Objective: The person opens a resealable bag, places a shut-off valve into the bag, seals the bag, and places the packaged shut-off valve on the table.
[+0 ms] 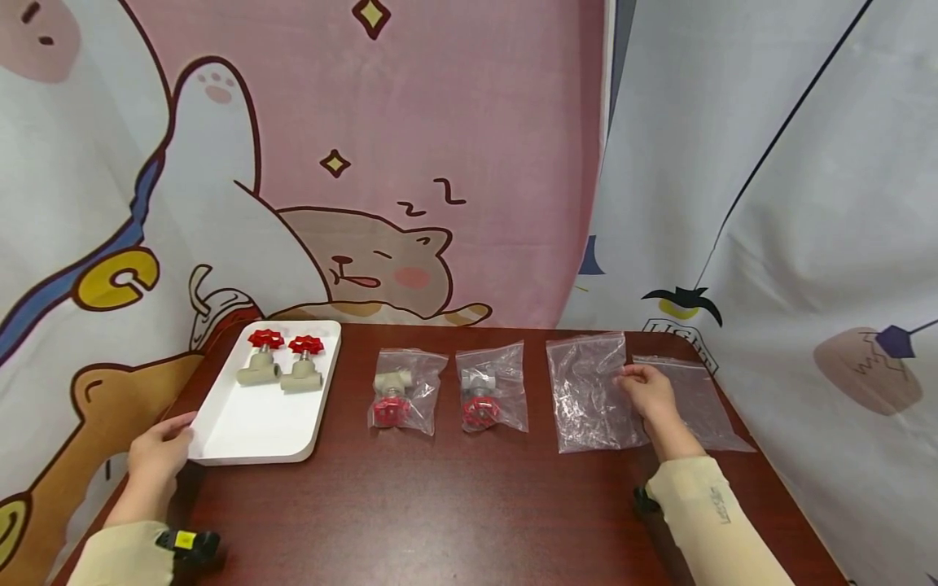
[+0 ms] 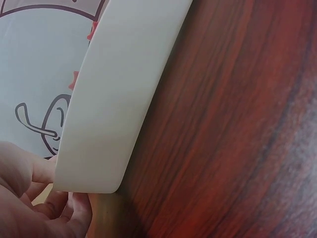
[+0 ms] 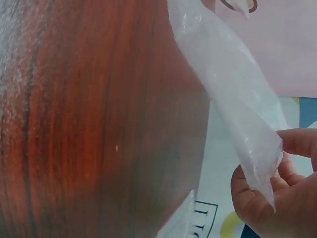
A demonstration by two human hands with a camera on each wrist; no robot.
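Note:
My left hand (image 1: 157,448) grips the near left corner of a white tray (image 1: 252,435), thumb at the rim. Two beige stop valves with red handwheels, one at the left (image 1: 259,365) and one at the right (image 1: 302,373), stand in the tray's far part. Over at the right, my right hand (image 1: 650,395) pinches the edge of a clear plastic bag (image 1: 589,399). In the right wrist view that bag (image 3: 233,94) hangs from thumb and fingers, lifted off the table. A second clear bag (image 1: 707,407) lies partly behind the right hand.
Mid-table lie two bagged valves with red handwheels, a left one (image 1: 392,399) and a right one (image 1: 480,399). The dark red wooden table (image 1: 440,513) ends at a printed cartoon curtain (image 1: 440,122) behind and at both sides.

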